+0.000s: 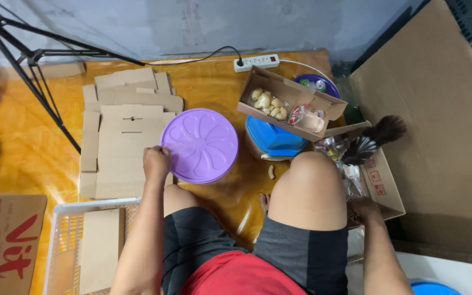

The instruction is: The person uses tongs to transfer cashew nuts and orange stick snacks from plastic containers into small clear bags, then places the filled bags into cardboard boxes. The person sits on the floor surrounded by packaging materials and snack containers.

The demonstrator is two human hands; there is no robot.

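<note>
On the orange floor [23, 147], flat cardboard blanks [121, 142] lie stacked unfolded, one folded box [288, 104] already filled. Left hand [155, 163] pinches the purple lid [200, 145] beside the stack; right hand [364, 210] rests in an open carton [386, 188], grip unclear.

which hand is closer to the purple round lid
Left. The left hand is on the near-left rim of the purple round lid, touching it. The right hand is far off to the lid's right, past the raised knee, by the open cardboard box.
</note>
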